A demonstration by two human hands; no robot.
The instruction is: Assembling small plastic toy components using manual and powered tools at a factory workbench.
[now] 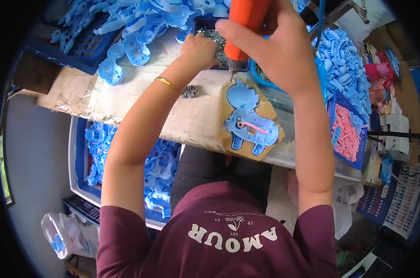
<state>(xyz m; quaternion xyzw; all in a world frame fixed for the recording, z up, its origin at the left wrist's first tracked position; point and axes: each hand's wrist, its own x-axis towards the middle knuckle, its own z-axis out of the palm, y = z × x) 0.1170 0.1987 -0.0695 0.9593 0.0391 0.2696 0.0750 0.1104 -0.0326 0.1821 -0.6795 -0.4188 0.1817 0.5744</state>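
My right hand [284, 51] is closed around an orange electric screwdriver [248, 23], held upright with its bit pointing down. The bit's tip is near the top edge of a tan block [265, 104]. Set in this block is a blue animal-shaped toy shell half [244, 116], hollow side up, with a thin pink part [255, 127] across its inside. My left hand [199, 52] is at a dark tray [228, 69] of small metal pieces [214, 38], probably screws. Its fingers are curled down; whatever they pinch is hidden.
A small pile of metal pieces [190, 91] lies on the worktable [131, 104]. Blue shells [136, 48] are heaped at the back left, and more fill a bin [73, 162] below. At the right, a blue basket [331, 109] holds pink sticks [346, 132] beside piled blue parts [342, 65].
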